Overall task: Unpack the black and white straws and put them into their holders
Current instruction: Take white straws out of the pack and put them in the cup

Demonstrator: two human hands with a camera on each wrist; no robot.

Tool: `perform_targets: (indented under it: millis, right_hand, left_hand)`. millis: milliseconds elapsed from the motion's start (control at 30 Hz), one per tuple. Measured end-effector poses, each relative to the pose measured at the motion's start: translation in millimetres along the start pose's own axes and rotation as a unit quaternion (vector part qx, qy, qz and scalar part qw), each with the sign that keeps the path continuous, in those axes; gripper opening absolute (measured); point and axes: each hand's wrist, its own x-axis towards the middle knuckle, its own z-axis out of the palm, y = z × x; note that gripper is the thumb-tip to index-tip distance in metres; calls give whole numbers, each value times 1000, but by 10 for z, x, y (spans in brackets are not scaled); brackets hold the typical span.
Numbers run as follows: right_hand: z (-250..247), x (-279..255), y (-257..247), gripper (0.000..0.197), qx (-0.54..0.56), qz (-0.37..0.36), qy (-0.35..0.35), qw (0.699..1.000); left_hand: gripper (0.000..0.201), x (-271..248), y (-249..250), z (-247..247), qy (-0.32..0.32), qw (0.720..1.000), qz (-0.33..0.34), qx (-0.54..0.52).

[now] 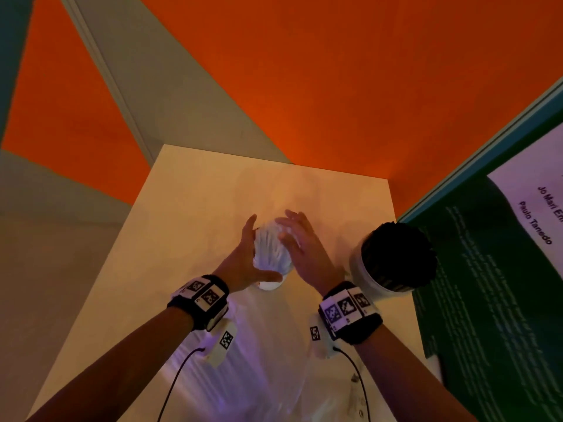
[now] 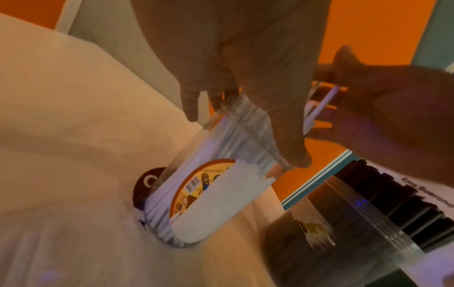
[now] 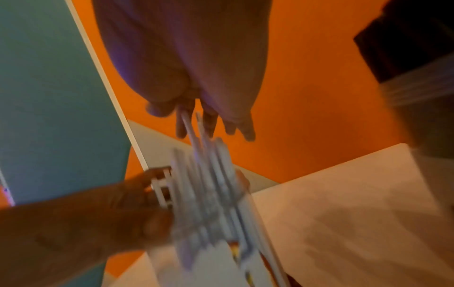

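Note:
A clear holder (image 1: 269, 284) packed with white straws (image 1: 271, 248) stands at the middle of the pale table (image 1: 189, 208). My left hand (image 1: 243, 260) grips it from the left, with fingers and thumb on the rim of the holder (image 2: 221, 213). My right hand (image 1: 298, 239) is over its right side and pinches a white straw (image 2: 319, 108) between its fingers; the right wrist view shows that straw (image 3: 189, 126) too, blurred. Another holder (image 1: 365, 275), at the right edge, is full of black straws (image 1: 393, 257).
Crumpled clear plastic wrap (image 1: 259, 376) lies on the table in front of me, under my wrists. A dark green poster board (image 1: 487, 300) stands close on the right. An orange wall (image 1: 304, 86) rises behind. A dark round disc (image 2: 145, 184) lies under the white straw holder.

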Motion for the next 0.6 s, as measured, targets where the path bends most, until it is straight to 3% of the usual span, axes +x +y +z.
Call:
perform_targets:
  millis: [133, 233, 333, 400, 500, 600]
  right_hand:
    - [128, -53, 157, 93, -43, 28, -34, 998]
    - [258, 67, 133, 104, -65, 1, -63, 996]
    - [440, 158, 77, 90, -67, -57, -85, 992]
    - [542, 146, 53, 66, -34, -63, -77, 994]
    - [630, 113, 42, 20, -36, -102, -26, 994]
    - [599, 125, 24, 7, -2, -113, 63, 992]
  left_hand:
    - [140, -30, -83, -16, 20, 999, -9, -29]
    - [142, -37, -70, -33, 5, 999, -7, -46]
    - [136, -49, -80, -38, 2, 1000, 19, -14]
    - [125, -26, -156, -31, 19, 999, 16, -32]
    - [127, -7, -200, -31, 34, 996, -14, -85]
    - [139, 14, -218, -23, 12, 997, -12, -70]
